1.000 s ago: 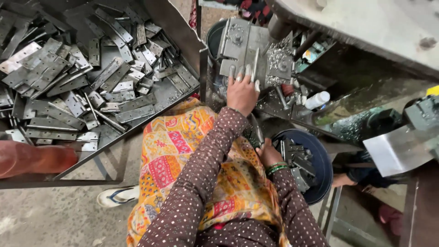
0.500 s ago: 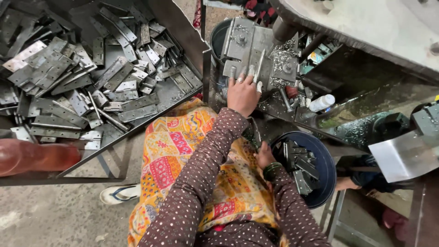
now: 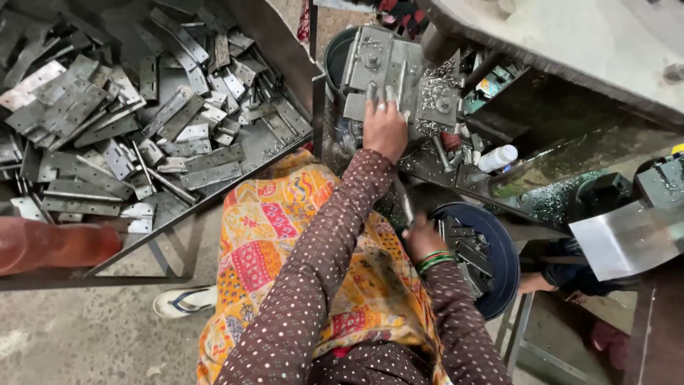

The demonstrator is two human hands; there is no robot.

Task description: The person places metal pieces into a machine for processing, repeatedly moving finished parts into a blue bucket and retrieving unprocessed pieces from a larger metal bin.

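Far out to the left of my left hand (image 3: pixel 385 128) I see the metal tray (image 3: pixel 288 60) heaped with flat grey hinge plates (image 3: pixel 107 135), and below it a rust-red cylinder (image 3: pixel 53 246) lying across the stand. The left hand itself lies on the steel fixture block (image 3: pixel 395 78) of the machine, fingers spread flat and pressing down — not closed around anything. Bright metal shavings (image 3: pixel 434 89) sit just right of those fingertips, and that is my first worry: loose swarf so near bare skin could cut or snag if the palm slides. The machine head hangs close above the block, so fingers left flat there risk a pinch.

Lower down, my right hand (image 3: pixel 422 239) is closed on a thin metal strip (image 3: pixel 405 207) beside the dark blue tub (image 3: pixel 499 264) of finished pieces. The strip's edge looks sharp, I judge, and a loose hold could let it slip onto the lap. Right of that hand, a white plastic bottle (image 3: pixel 496 157) lies near the ledge, where a knock might send it rolling off.
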